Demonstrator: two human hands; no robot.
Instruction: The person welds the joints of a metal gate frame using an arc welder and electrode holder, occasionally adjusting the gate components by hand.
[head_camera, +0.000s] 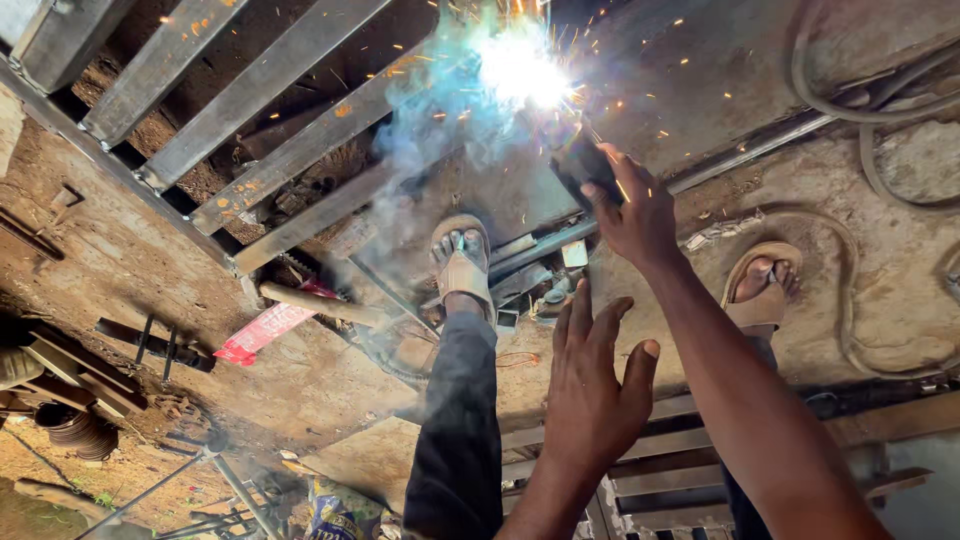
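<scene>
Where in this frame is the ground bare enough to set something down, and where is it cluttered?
Bare ground lies between the right foot and the looping cable, and left of the metal bars above the red wrapper. It is crowded around the left foot, where scrap pieces lie, and under the welding sparks near the right hand.

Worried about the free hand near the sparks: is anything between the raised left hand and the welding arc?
Nothing solid. The left hand is raised open in mid-air; between it and the arc are only smoke, sparks and the right hand gripping the electrode holder.
</scene>
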